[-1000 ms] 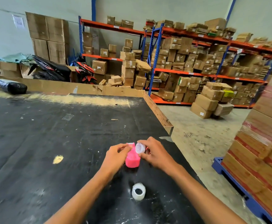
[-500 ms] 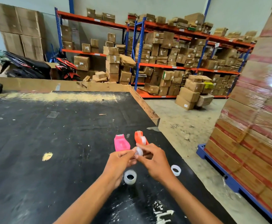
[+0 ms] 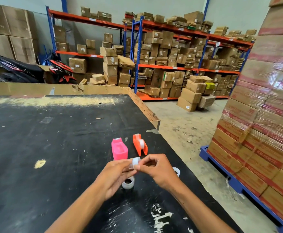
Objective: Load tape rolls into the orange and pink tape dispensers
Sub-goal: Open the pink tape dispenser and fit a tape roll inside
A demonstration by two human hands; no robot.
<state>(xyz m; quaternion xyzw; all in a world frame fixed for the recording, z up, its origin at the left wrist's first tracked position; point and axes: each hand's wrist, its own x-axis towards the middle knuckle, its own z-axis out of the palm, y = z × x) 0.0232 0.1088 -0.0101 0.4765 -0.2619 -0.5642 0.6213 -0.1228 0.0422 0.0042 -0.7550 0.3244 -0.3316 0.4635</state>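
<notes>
Pinching small clear tape roll [image 3: 135, 162] between both hands: left hand [image 3: 116, 176] and right hand [image 3: 155, 170] together, fingertips clamped on it, just above bench [image 3: 36, 140]. Light, stiff core, slick film; best gripped by outer rim, loose end probably sticky. Pink dispenser [image 3: 119, 149] empty, orange dispenser [image 3: 139, 146] already loaded, both just beyond hands. Two spare rolls [image 3: 128, 183] [image 3: 176, 171] near wrists. Versus half a second back: roll lifted slightly, hands nearly unchanged, dispensers same spots; view shifted.
</notes>
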